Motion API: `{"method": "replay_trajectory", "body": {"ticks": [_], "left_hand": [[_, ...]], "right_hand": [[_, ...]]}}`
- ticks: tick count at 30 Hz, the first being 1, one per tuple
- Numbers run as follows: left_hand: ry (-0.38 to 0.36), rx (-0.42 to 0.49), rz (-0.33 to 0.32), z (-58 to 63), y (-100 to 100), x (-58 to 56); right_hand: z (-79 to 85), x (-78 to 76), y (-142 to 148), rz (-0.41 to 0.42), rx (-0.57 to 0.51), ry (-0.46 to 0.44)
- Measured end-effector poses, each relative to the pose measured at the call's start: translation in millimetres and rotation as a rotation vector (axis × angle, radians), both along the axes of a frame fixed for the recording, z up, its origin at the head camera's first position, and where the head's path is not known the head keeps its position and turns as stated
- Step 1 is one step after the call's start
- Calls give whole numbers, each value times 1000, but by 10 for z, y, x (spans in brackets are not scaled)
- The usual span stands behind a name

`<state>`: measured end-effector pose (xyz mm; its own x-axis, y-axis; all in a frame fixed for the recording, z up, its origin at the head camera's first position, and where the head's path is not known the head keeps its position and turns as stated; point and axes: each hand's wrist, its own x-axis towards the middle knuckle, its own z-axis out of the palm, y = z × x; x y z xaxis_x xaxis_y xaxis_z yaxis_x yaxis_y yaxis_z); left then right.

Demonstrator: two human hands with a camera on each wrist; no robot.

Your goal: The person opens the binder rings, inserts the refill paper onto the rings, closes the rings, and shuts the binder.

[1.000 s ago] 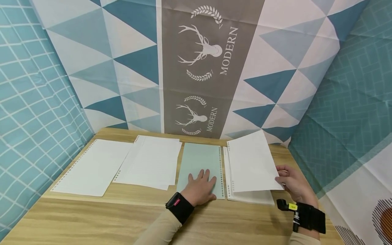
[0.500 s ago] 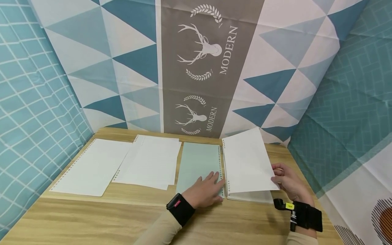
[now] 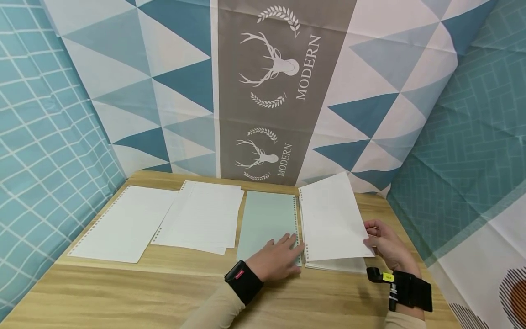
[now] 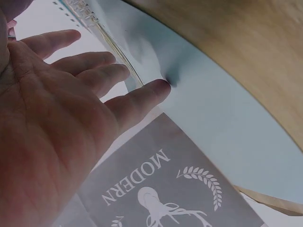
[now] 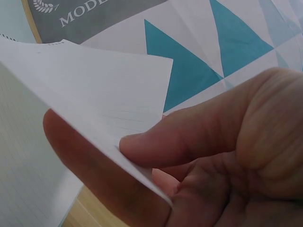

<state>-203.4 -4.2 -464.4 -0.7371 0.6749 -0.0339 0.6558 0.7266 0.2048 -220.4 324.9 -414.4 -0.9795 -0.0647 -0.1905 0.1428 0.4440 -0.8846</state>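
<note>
On the wooden table (image 3: 135, 297), the left hand (image 3: 274, 259), fingers apart, touches a green sheet (image 3: 266, 212). The right hand (image 3: 388, 244) pinches white paper (image 3: 330, 219).

Cover (image 3: 266, 214) left of raised sheet (image 3: 330, 221)

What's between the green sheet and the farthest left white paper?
White sheets, then a thin strip of table beside the green sheet, in the head view.

A deer-and-triangle backdrop (image 3: 259, 91) rises behind the wood-grain table (image 3: 115, 292), beside blue grid sheeting (image 3: 45, 123)
</note>
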Motion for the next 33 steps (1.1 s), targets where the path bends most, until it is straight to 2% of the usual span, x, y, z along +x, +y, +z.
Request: {"method": "replay_trajectory", "body": {"ticks": [24, 33], "left_hand": [[64, -60, -50, 41, 45, 99], [56, -60, -63, 61, 60, 118]], "right_hand": [[-27, -16, -7, -19, 28, -27], [-53, -6, 20, -4, 21, -22]]}}
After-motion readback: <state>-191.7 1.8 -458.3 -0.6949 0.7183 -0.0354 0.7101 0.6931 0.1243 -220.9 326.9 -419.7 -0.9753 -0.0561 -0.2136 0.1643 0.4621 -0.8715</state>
